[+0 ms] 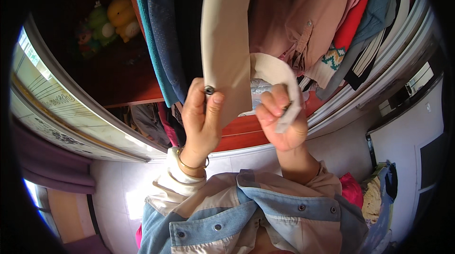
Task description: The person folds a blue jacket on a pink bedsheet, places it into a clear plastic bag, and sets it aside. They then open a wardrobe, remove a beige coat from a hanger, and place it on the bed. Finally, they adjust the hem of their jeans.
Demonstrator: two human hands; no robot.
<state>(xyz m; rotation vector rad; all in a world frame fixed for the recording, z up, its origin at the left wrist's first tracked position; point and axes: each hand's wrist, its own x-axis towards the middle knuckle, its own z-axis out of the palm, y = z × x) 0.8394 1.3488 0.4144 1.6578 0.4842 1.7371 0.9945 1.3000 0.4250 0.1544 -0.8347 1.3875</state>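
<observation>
A long beige piece of a hanging garment (227, 40), perhaps a sleeve, comes straight down in front of me. My left hand (202, 115) pinches its left edge low down, with the thumb beside a round dark metal snap button (209, 90). From the garment's right side a beige fabric band (275, 65) curves out and down. My right hand (280, 119) holds this band near its free end, fingers curled over it. A small dark spot by those fingers may be another snap, partly hidden by them.
Clothes hang on both sides, among them a navy garment (161, 30) and a dusty-pink one (305, 16). Plush toys (110, 19) sit on a dark red wooden shelf (131, 80) at left. Below run the wardrobe's red base board (245, 135) and pale door track (245, 151).
</observation>
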